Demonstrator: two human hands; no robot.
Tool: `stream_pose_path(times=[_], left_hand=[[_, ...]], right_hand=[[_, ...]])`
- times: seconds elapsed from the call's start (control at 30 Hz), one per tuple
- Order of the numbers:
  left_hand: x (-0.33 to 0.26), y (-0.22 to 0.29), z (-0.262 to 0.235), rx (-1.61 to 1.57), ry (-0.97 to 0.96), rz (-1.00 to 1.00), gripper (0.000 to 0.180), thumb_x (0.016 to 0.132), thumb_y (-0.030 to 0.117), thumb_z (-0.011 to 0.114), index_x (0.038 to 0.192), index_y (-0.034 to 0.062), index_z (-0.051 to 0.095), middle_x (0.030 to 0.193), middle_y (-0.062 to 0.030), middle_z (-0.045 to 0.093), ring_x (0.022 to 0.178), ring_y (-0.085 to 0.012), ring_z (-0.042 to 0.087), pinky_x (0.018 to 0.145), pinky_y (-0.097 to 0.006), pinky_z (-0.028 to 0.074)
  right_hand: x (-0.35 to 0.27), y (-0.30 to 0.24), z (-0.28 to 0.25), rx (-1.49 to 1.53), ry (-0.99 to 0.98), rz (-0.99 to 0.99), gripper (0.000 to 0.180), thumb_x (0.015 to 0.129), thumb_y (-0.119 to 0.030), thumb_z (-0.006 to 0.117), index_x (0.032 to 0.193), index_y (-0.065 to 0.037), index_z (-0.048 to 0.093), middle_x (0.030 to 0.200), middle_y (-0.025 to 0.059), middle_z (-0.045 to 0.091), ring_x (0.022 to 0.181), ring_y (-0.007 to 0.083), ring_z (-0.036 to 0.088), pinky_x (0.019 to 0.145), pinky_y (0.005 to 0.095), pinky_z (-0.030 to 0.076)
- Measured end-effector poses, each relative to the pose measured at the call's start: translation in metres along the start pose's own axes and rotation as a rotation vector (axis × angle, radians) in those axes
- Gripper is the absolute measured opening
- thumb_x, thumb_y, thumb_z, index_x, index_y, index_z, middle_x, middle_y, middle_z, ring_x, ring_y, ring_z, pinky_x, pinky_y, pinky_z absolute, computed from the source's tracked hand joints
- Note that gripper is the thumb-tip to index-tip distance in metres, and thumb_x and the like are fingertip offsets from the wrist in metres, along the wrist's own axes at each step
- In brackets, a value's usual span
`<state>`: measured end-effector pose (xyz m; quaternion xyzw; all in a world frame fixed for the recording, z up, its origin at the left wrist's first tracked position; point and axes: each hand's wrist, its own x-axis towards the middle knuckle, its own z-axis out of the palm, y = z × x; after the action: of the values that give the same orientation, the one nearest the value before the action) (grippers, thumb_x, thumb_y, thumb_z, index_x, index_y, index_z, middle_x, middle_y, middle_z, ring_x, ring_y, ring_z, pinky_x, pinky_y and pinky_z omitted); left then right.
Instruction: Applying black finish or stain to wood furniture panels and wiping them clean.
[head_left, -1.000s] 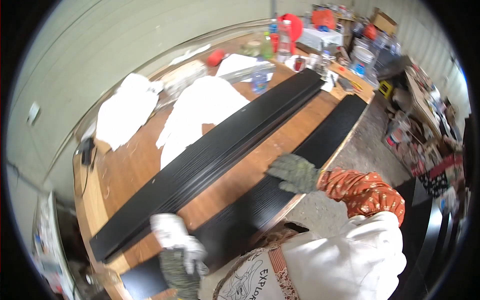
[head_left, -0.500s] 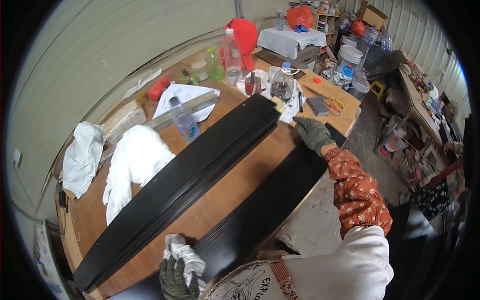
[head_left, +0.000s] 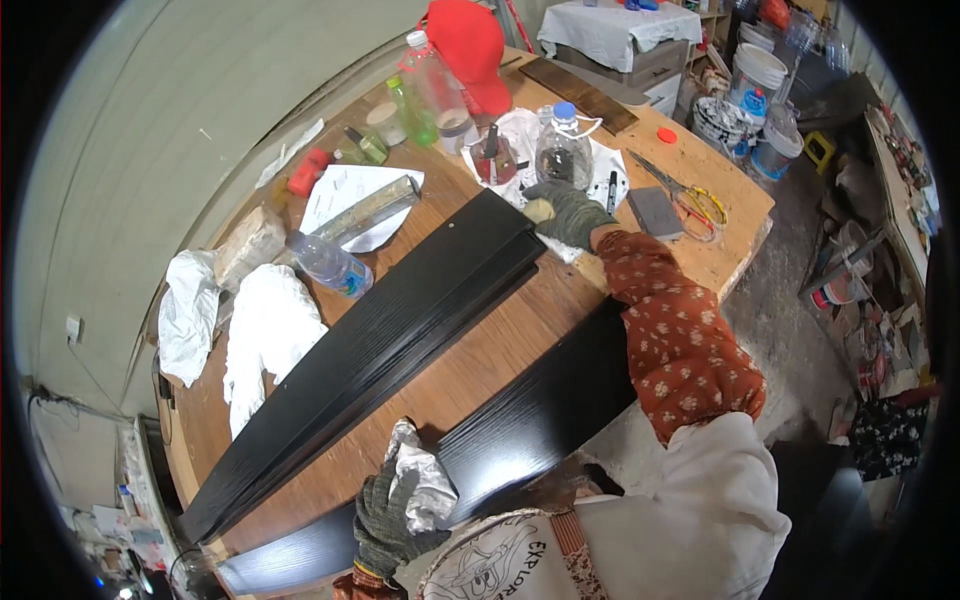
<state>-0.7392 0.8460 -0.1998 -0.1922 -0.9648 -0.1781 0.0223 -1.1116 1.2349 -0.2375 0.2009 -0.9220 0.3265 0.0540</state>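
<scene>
My left hand (head_left: 385,525), in a dark grey knitted glove, is closed around a crumpled, stained white rag (head_left: 428,488) over the near black board. The near black board (head_left: 540,410) has a shiny, wood-grained face and lies along the table's front edge. Beyond it is a stack of long, tapered black boards (head_left: 370,350), set diagonally across the table. At its far right end my right hand (head_left: 568,212), gloved the same way, has its fingers closed over a small yellowish sponge-like block (head_left: 538,210), partly hidden by the glove.
A blue-capped clear jug (head_left: 563,150), a marker (head_left: 612,190), a grey block (head_left: 655,212) and yellow-handled scissors (head_left: 690,195) lie around my right hand. White cloths (head_left: 270,330), a water bottle (head_left: 330,263) and other bottles stand or lie behind the stack. Buckets (head_left: 757,70) stand on the floor.
My right hand has left the near board's far end and moved left to the yellowish block. My left hand still holds the rag. The view has shifted, and the water bottle now lies tipped over.
</scene>
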Motion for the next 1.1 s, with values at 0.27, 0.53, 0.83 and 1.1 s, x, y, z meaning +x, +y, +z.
stream_pose_path(times=[0.27, 0.53, 0.83, 1.1], left_hand=[[0.005, -0.002, -0.013, 0.003, -0.011, 0.096, 0.110, 0.049, 0.052, 0.085, 0.138, 0.0060, 0.038, 0.124, -0.0260, 0.050, 0.105, -0.0435, 0.053, 0.086, -0.054, 0.045], [0.003, -0.002, -0.018, 0.064, -0.135, -0.093, 0.115, 0.045, 0.052, 0.087, 0.139, 0.0090, 0.037, 0.128, -0.0189, 0.047, 0.116, -0.0389, 0.046, 0.096, -0.053, 0.039], [-0.008, -0.005, -0.010, 0.030, -0.061, -0.082, 0.116, 0.041, 0.048, 0.089, 0.138, 0.0068, 0.040, 0.128, -0.0215, 0.048, 0.118, -0.0412, 0.046, 0.099, -0.053, 0.038], [-0.011, -0.007, -0.003, 0.047, -0.035, -0.094, 0.115, 0.040, 0.046, 0.089, 0.137, 0.0067, 0.040, 0.129, -0.0231, 0.046, 0.117, -0.0422, 0.046, 0.099, -0.054, 0.039]], right_hand=[[-0.091, -0.020, -0.107, 1.268, -0.103, 0.174, 0.064, 0.077, -0.007, 0.064, 0.136, -0.001, 0.042, 0.120, 0.0155, 0.058, 0.107, 0.0248, 0.059, 0.093, 0.0325, 0.048], [-0.148, -0.052, -0.110, 0.678, 0.126, 0.205, 0.063, 0.076, -0.014, 0.070, 0.134, -0.007, 0.047, 0.126, 0.0113, 0.056, 0.117, 0.0280, 0.055, 0.103, 0.0392, 0.044], [-0.156, -0.178, -0.027, -0.341, -0.306, -0.297, 0.049, 0.082, -0.025, 0.050, 0.129, -0.011, 0.054, 0.129, 0.0191, 0.055, 0.118, 0.0339, 0.054, 0.102, 0.0494, 0.038], [-0.134, -0.036, -0.145, -0.438, -0.171, 0.342, 0.041, 0.072, -0.025, 0.068, 0.112, -0.015, 0.062, 0.105, 0.0167, 0.064, 0.101, 0.0342, 0.061, 0.088, 0.0426, 0.048]])
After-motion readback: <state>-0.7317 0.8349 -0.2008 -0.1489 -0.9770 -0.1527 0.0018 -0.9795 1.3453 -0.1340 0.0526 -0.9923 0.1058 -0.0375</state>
